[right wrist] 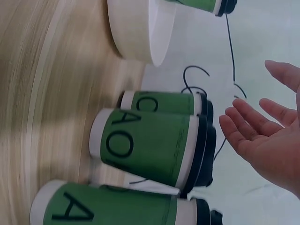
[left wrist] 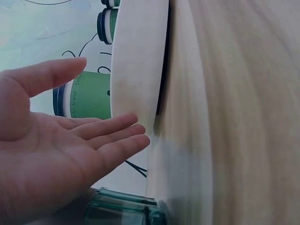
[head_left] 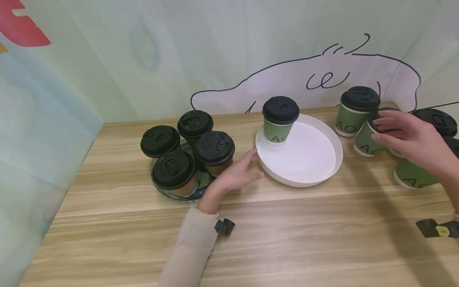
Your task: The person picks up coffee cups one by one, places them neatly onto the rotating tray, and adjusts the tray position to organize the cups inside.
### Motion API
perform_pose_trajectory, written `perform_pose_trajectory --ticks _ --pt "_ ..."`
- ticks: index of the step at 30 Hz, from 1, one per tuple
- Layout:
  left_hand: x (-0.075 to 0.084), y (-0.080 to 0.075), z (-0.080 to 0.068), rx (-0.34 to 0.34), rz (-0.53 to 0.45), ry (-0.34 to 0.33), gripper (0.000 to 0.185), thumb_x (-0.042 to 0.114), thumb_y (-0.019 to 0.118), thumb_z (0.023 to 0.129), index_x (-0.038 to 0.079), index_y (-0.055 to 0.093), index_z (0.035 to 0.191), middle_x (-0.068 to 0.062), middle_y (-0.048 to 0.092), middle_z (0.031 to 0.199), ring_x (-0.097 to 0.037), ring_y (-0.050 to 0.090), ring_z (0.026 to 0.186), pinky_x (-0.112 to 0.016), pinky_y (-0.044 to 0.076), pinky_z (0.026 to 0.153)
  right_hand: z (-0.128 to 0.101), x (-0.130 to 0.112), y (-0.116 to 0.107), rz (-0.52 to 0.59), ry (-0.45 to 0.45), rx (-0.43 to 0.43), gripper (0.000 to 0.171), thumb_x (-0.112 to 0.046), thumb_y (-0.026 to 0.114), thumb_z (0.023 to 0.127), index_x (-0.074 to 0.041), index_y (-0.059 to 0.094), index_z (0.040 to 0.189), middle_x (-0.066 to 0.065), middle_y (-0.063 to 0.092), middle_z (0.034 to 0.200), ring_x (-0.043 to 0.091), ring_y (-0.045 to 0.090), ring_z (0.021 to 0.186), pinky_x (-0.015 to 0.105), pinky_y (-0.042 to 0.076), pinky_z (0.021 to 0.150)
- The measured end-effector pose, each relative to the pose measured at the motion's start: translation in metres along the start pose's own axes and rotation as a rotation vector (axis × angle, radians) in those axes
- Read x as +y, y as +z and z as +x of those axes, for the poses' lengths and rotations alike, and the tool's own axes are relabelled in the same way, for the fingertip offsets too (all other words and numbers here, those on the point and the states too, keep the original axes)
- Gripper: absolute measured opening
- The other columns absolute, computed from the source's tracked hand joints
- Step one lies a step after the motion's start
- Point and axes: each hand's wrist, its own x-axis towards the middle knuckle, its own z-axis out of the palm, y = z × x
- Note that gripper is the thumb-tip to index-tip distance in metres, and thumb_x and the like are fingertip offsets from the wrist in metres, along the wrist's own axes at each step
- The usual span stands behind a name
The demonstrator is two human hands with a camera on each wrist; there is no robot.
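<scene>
My left hand point(head_left: 254, 164) lies open on the wooden table, its fingertips at the near-left rim of a round white tray point(head_left: 305, 175). In the left wrist view the left hand point(left wrist: 115, 124) shows a flat palm beside that tray rim point(left wrist: 136, 61). One green paper cup with a black lid point(head_left: 279, 121) stands upright on the tray's far left. My right hand point(head_left: 380, 130) hovers open over a cluster of green lidded cups point(head_left: 365, 141) at the right. The right wrist view shows the right hand point(right wrist: 248, 101) a small gap away from their lids point(right wrist: 201, 154), holding nothing.
Several brown cups with black lids point(head_left: 214, 151) stand on a clear glass plate point(head_left: 163, 190) left of the tray. More green cups point(head_left: 355, 111) sit by the back wall and at the right edge point(head_left: 412, 177). A curtain hangs at the left.
</scene>
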Motion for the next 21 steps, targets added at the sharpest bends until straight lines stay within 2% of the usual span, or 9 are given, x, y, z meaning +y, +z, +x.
perform_pose_trajectory --ticks 1,4,5,8,10,12,15,17,21 --pt "0.0 0.0 0.0 -0.003 -0.001 0.002 0.074 0.011 0.057 0.089 0.009 0.011 0.147 -0.016 0.031 0.144 -0.024 0.03 0.131 -0.038 0.028 0.104 0.0 0.005 -0.001 -0.007 0.008 0.005 0.06 -0.031 0.061 0.088 -0.009 0.038 0.138 0.02 0.049 0.125 -0.011 0.044 0.087 0.003 0.032 0.064" --pt "0.0 -0.001 0.0 -0.007 0.008 0.003 0.075 0.012 0.057 0.089 0.011 0.009 0.147 -0.014 0.028 0.145 -0.023 0.028 0.132 -0.038 0.027 0.105 0.004 0.028 -0.003 -0.016 0.024 0.026 0.06 -0.031 0.06 0.088 -0.014 0.037 0.14 0.02 0.046 0.13 0.006 0.05 0.102 0.013 0.04 0.078" --pt "0.0 -0.001 0.0 -0.004 0.013 0.001 0.075 0.012 0.057 0.089 0.011 0.009 0.147 -0.014 0.029 0.145 -0.024 0.029 0.132 -0.039 0.028 0.104 0.006 0.04 -0.003 -0.025 0.026 0.042 0.059 -0.032 0.06 0.088 -0.018 0.037 0.14 0.017 0.046 0.132 0.001 0.049 0.102 0.015 0.04 0.081" --pt "0.002 -0.003 -0.002 0.006 0.009 -0.015 0.072 0.014 0.057 0.089 0.01 0.014 0.147 -0.014 0.034 0.143 -0.027 0.033 0.129 -0.041 0.031 0.102 0.011 0.072 -0.003 -0.02 0.007 0.096 0.057 -0.031 0.059 0.089 -0.029 0.034 0.141 0.006 0.043 0.137 0.005 0.044 0.116 0.019 0.035 0.093" --pt "0.003 -0.004 -0.003 0.009 -0.001 -0.02 0.07 0.013 0.057 0.09 0.009 0.015 0.146 -0.014 0.036 0.141 -0.029 0.036 0.128 -0.042 0.033 0.101 0.012 0.087 -0.004 0.0 -0.027 0.155 0.054 -0.026 0.06 0.089 -0.029 0.039 0.139 -0.002 0.046 0.134 -0.007 0.04 0.113 0.009 0.027 0.092" --pt "0.003 -0.003 -0.003 0.008 -0.009 -0.02 0.07 0.013 0.056 0.09 0.009 0.016 0.146 -0.015 0.037 0.141 -0.029 0.036 0.127 -0.042 0.033 0.101 0.01 0.09 -0.007 0.03 -0.057 0.197 0.052 -0.02 0.061 0.089 -0.027 0.042 0.137 -0.016 0.048 0.127 -0.011 0.037 0.113 0.011 0.025 0.095" --pt "0.003 -0.002 -0.003 0.0 -0.014 0.006 0.071 0.011 0.056 0.089 0.009 0.013 0.147 -0.015 0.032 0.143 -0.027 0.032 0.13 -0.041 0.031 0.102 0.002 0.074 -0.015 0.068 -0.053 0.243 0.049 -0.014 0.062 0.087 -0.015 0.047 0.134 -0.033 0.045 0.11 -0.014 0.035 0.107 0.013 0.023 0.098" --pt "0.002 -0.002 -0.002 0.0 -0.005 0.012 0.073 0.011 0.056 0.089 0.01 0.012 0.147 -0.015 0.029 0.145 -0.025 0.029 0.132 -0.04 0.029 0.104 -0.003 0.067 -0.018 0.073 -0.033 0.266 0.048 -0.013 0.062 0.086 -0.017 0.049 0.132 -0.04 0.039 0.1 -0.018 0.033 0.101 0.011 0.021 0.096" --pt "0.002 -0.001 -0.002 0.004 0.018 0.001 0.074 0.013 0.057 0.089 0.01 0.011 0.147 -0.013 0.025 0.147 -0.023 0.025 0.134 -0.038 0.024 0.106 -0.005 0.079 -0.022 0.074 0.005 0.28 0.051 -0.015 0.063 0.085 -0.027 0.048 0.132 -0.041 0.039 0.103 -0.018 0.033 0.101 0.01 0.02 0.093"
